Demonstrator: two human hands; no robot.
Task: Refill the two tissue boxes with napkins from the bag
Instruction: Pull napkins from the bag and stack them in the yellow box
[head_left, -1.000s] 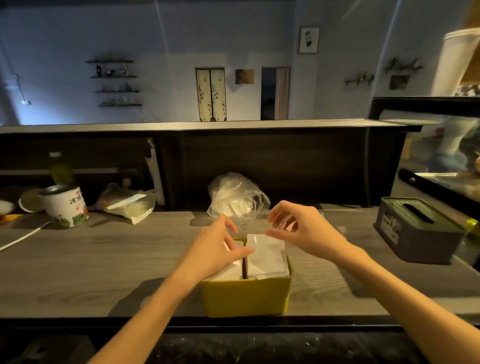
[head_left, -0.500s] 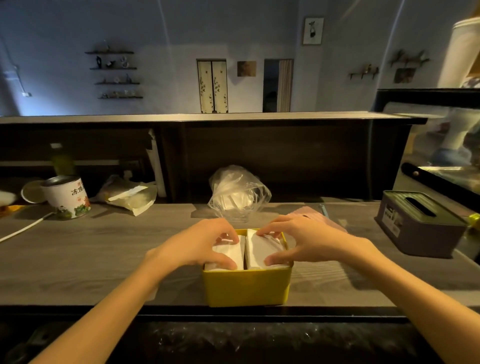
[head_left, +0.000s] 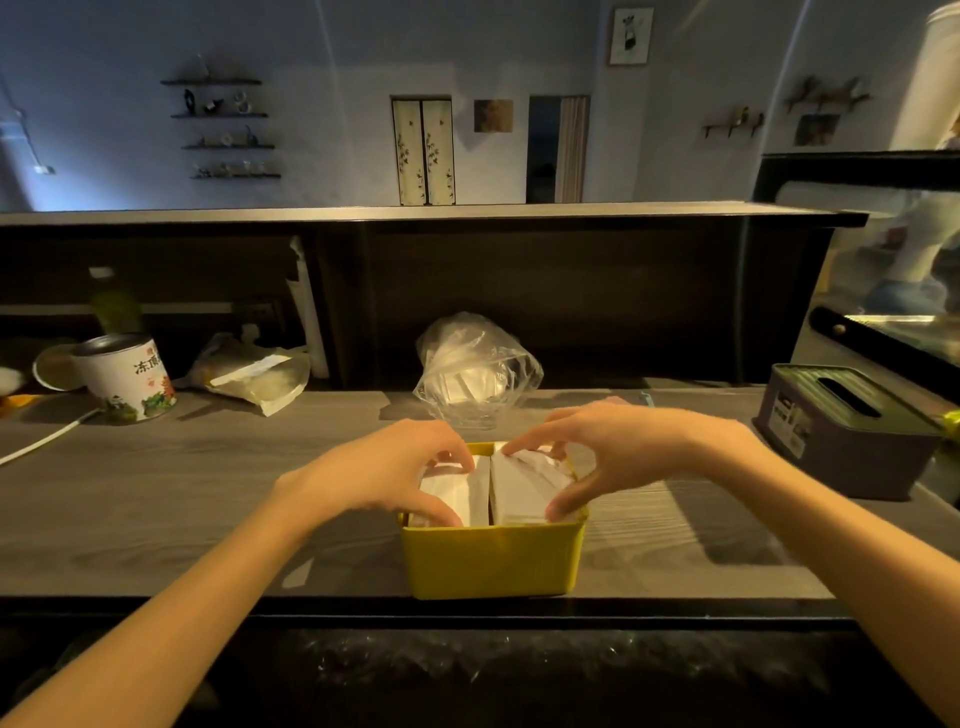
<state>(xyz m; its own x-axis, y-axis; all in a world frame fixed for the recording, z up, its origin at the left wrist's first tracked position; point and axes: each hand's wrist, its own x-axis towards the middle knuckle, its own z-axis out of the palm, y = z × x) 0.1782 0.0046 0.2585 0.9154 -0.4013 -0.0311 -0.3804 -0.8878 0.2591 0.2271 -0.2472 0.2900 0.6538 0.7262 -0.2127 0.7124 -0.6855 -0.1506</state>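
Observation:
A lidless yellow tissue box (head_left: 491, 561) stands at the counter's front edge, holding two side-by-side stacks of white napkins (head_left: 511, 486). My left hand (head_left: 384, 473) is curled over the left stack, thumb at its near edge and fingertips at its far edge. My right hand (head_left: 618, 452) grips the right stack the same way, thumb near the box's front right corner. Behind the box sits the clear plastic bag (head_left: 475, 366) with white napkins inside. A dark grey tissue box (head_left: 844, 428) with a slotted lid stands at the right.
A white printed tin (head_left: 127, 376) and a crumpled packet (head_left: 249, 374) sit at the back left of the grey wooden counter (head_left: 156, 499). A white cable (head_left: 41, 441) crosses the left edge. A dark raised shelf wall (head_left: 519, 301) backs the counter.
Both hands have come down from above the box onto the two napkin stacks, pushing them lower into the yellow box. The stacks now sit nearly level with the rim.

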